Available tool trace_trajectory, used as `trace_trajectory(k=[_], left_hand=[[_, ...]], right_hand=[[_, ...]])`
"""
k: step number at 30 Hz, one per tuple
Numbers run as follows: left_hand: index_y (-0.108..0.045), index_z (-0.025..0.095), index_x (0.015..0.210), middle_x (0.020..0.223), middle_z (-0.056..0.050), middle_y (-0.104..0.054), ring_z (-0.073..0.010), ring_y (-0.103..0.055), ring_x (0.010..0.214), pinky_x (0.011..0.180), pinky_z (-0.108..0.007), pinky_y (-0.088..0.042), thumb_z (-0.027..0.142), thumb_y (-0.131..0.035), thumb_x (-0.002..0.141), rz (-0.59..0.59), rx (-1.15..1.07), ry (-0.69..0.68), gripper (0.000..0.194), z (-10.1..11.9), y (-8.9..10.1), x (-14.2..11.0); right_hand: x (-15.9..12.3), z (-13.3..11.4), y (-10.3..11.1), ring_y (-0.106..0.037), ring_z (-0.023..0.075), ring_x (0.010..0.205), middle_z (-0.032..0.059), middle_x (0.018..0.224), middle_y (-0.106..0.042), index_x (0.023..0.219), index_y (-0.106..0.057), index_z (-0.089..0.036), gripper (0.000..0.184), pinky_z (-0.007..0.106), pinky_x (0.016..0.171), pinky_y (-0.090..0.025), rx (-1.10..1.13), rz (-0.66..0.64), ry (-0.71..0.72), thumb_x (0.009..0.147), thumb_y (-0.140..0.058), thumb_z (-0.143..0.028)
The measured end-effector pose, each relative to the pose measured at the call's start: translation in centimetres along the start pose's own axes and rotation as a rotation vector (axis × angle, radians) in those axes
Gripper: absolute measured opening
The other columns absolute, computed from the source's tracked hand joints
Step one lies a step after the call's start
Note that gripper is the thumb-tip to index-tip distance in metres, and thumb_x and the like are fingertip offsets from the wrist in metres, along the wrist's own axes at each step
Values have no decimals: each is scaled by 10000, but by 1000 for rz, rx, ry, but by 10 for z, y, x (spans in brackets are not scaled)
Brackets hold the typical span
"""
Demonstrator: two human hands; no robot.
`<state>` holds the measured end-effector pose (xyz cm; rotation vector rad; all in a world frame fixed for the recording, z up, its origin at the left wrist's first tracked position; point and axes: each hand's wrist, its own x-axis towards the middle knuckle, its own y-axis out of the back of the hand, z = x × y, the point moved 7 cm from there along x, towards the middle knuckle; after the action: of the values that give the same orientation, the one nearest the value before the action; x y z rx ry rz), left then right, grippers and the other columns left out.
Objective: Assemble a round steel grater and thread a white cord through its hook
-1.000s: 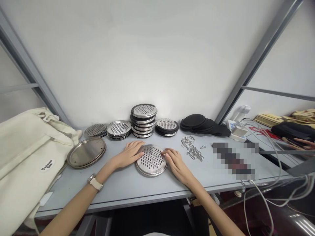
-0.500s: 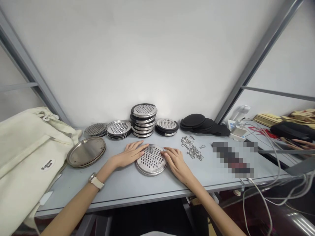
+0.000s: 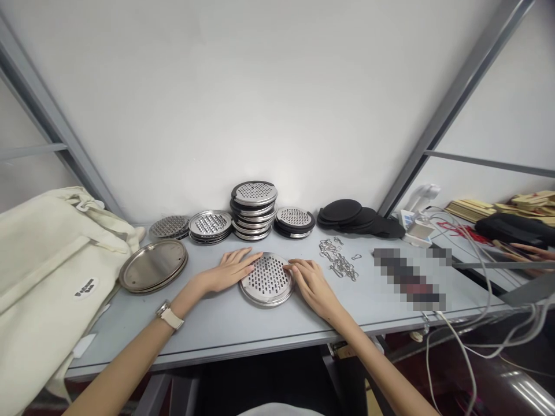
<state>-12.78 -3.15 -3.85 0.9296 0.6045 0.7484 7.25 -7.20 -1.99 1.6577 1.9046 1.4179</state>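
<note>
A round metal grater plate point(image 3: 267, 280) with rows of slots lies flat on the table in front of me, its rim looking layered. My left hand point(image 3: 229, 270) rests at its left edge, fingers stretched out, the tips touching the upper left of the plate. On the opposite side my right hand point(image 3: 313, 284) lies with extended fingers, its fingertips on the right edge. Neither hand is wrapped round anything. Behind them rises a tall stack of grater plates point(image 3: 254, 193) with black edging, next to a lower black-edged stack point(image 3: 295, 218). Small metal clips point(image 3: 340, 263) are scattered to the right.
Plain metal discs point(image 3: 152, 266) and two piles of grater plates point(image 3: 210, 224) sit left, beside a cream bag point(image 3: 52, 260). Black round pads point(image 3: 342, 212) lie at the back right. White cables point(image 3: 488, 277) hang over the right side. Another person's hand point(image 3: 535, 253) shows far right.
The view has shifted very slightly. Both hands keep their place on the grater plate, and nothing has been picked up or let go.
</note>
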Motion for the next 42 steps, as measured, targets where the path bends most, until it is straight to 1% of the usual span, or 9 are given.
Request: trace_trajectory(k=[10, 14, 17, 21, 26, 31, 33, 38, 42], left_hand=[[3, 335, 1447, 1539, -22, -47, -238, -40, 1409, 1111, -475, -78, 510, -141, 944, 99, 57, -67, 552, -1, -1, 0], [-114, 301, 1447, 1487, -39, -247, -215, -173, 1371, 1118, -444, -63, 501, -176, 945, 207, 91, -99, 544, 13, 5, -4], [-226, 280, 1414, 1407, -48, -373, -206, -280, 1308, 1113, -426, -108, 488, -204, 946, 265, 66, -153, 513, 27, 12, -7], [-249, 269, 1409, 1411, -61, -359, -247, -285, 1300, 1097, -431, -164, 543, -326, 901, 240, 68, -218, 582, 37, 13, -10], [-210, 281, 1429, 1453, -72, -291, -305, -241, 1322, 1094, -463, -176, 648, -524, 744, 163, 67, -253, 838, 42, 6, -10], [-227, 281, 1427, 1441, -77, -312, -320, -250, 1313, 1083, -475, -207, 658, -558, 707, 160, 51, -250, 878, 44, 6, -10], [-210, 285, 1433, 1445, -75, -307, -322, -249, 1314, 1082, -476, -208, 662, -554, 707, 156, 50, -243, 887, 44, 6, -10], [-7, 311, 1454, 1506, -62, -186, -319, -173, 1357, 1101, -504, -123, 652, -481, 769, 82, 71, -225, 900, 43, -1, -10], [2, 318, 1452, 1488, -74, -218, -328, -209, 1337, 1095, -530, -108, 651, -501, 755, 98, 58, -208, 922, 43, 0, -9]], right_hand=[[0, 4, 1, -498, 209, 1064, 50, 1127, -603, 1102, -622, -268, 364, 415, 948, -371, 73, 26, -29, 962, -294, -337], [-2, 6, 7, -452, 219, 1138, 55, 1198, -557, 1119, -593, -263, 318, 426, 997, -329, 106, 100, -28, 948, -332, -326], [-4, 8, 12, -458, 219, 1122, 64, 1136, -566, 1090, -568, -237, 267, 408, 984, -340, 118, 161, -24, 929, -360, -286], [-5, 19, 20, -476, 219, 1080, 65, 1062, -566, 1026, -563, -223, 228, 399, 959, -349, 85, 217, -33, 903, -372, -248], [-8, 62, 42, -489, 237, 1035, 70, 1031, -574, 1003, -565, -220, 231, 430, 936, -336, -60, 310, -145, 876, -382, -279], [-22, 131, 58, -492, 282, 926, 116, 972, -594, 991, -565, -169, 274, 454, 840, -348, -356, 354, -453, 816, -417, -319], [-27, 148, 62, -483, 297, 921, 138, 985, -585, 1012, -573, -155, 307, 455, 822, -340, -457, 370, -508, 804, -433, -332], [-31, 164, 64, -491, 300, 935, 138, 965, -575, 993, -585, -151, 309, 444, 823, -338, -457, 379, -539, 793, -452, -346], [-29, 165, 63, -542, 256, 861, 108, 907, -570, 969, -568, -160, 273, 430, 821, -374, -304, 395, -508, 766, -458, -307]])
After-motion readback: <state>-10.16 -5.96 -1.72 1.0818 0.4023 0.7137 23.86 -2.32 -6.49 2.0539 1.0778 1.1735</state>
